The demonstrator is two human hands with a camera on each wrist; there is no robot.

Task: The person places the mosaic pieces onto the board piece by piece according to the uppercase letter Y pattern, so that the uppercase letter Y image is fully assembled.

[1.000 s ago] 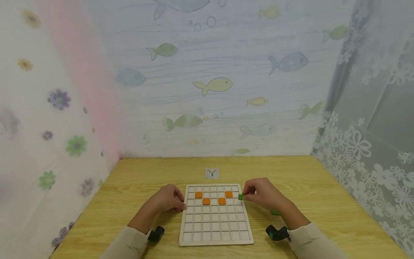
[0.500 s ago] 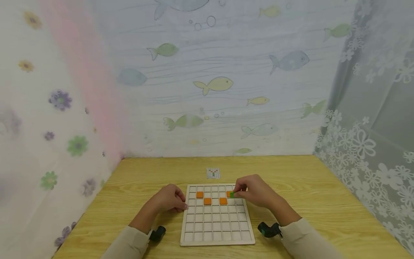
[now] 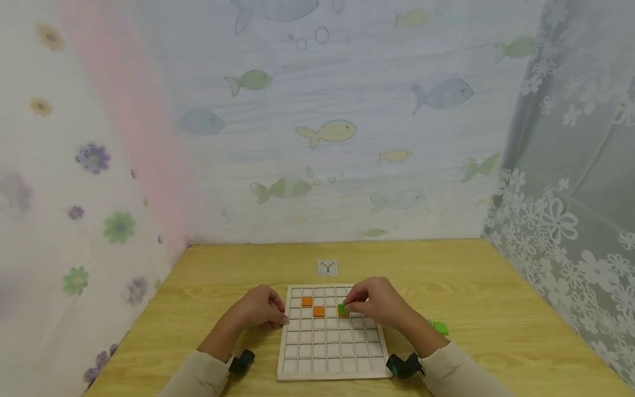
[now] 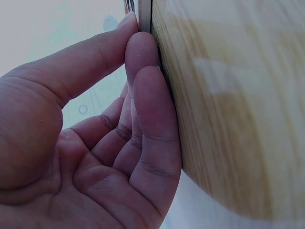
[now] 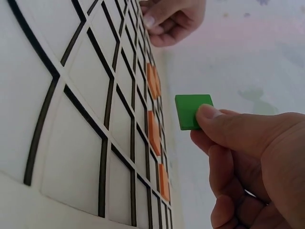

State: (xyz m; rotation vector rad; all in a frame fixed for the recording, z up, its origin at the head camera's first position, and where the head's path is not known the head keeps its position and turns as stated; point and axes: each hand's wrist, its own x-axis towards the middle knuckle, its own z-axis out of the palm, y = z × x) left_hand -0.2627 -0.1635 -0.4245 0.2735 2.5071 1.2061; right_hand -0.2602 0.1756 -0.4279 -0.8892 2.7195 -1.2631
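My right hand (image 3: pixel 378 301) pinches a square green tile (image 5: pixel 187 109) between thumb and fingers. In the right wrist view the tile is held clear of the white grid board (image 3: pixel 333 378). The head view shows it over the orange tile right of the board's middle, largely covering that one. Two orange tiles, an upper one (image 3: pixel 307 301) and a lower one (image 3: pixel 319 311), lie in cells on the left. My left hand (image 3: pixel 262 307) holds the board's left edge, its thumb tip (image 4: pixel 129 21) at the edge and its other fingers curled beside it. The right hand hides the board's upper right cells.
A small printed card (image 3: pixel 327 268) with a coloured grid pattern lies behind the board. Green tiles (image 3: pixel 440 327) lie on the wooden table (image 3: pixel 213 275) by my right forearm. Black wrist devices, a left one (image 3: pixel 242 362) and a right one (image 3: pixel 403 365), sit below the hands.
My right hand has carried the green tile leftward from the board's right edge, past the upper right orange tile, to above the lower one. The left hand has stayed at the board's edge.
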